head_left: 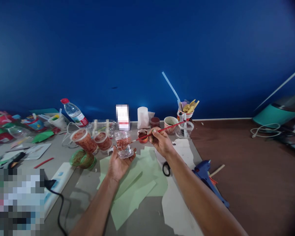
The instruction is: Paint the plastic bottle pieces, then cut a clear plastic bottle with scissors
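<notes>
My left hand (pixel 118 165) cups a clear cut plastic bottle piece (pixel 124 144) from below; the piece shows red-brown paint on its side. My right hand (pixel 161 141) pinches a red-handled paintbrush (pixel 159 131), whose tip touches the bottle piece. Just behind the brush sits a small pot of red-brown paint (pixel 143 135). Both hands hover over pale green paper sheets (pixel 135 183) on the grey floor mat.
Painted plastic cups (pixel 85 140) and a green dish (pixel 83 159) stand to the left. Scissors (pixel 166 168) and a blue glue gun (pixel 206 178) lie right of my arm. A water bottle (pixel 74 113), a cup of tools (pixel 186 113) and a power strip (pixel 60 178) are nearby.
</notes>
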`<state>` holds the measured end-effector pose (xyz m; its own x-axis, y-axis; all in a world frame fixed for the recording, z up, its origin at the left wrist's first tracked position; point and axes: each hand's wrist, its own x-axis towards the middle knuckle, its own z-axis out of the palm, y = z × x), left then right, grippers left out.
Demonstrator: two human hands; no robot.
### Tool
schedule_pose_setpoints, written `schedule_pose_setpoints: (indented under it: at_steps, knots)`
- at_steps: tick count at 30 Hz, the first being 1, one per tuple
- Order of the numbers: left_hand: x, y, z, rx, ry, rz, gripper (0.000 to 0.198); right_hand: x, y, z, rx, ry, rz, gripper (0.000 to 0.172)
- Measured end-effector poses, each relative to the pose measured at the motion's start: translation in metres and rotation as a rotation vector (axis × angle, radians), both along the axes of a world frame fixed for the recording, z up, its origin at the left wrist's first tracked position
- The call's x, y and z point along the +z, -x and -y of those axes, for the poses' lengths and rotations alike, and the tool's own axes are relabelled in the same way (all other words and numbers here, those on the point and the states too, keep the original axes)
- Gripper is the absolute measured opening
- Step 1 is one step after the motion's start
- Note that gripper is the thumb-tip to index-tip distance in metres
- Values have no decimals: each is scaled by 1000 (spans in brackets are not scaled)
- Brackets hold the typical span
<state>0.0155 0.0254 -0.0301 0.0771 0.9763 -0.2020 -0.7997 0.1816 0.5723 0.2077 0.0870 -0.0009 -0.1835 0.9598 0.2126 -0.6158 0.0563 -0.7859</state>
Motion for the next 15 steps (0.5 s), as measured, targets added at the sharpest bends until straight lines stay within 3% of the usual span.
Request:
schedule_pose_setpoints:
  at_steps: [10,15]
  knots:
    - [1,1,2,-1,12,47,45,-16,-13,-16,-78,27,-4,23]
    - [-2,0,0,0,5,25,40,-10,-10,-10,-61,10,-16,23]
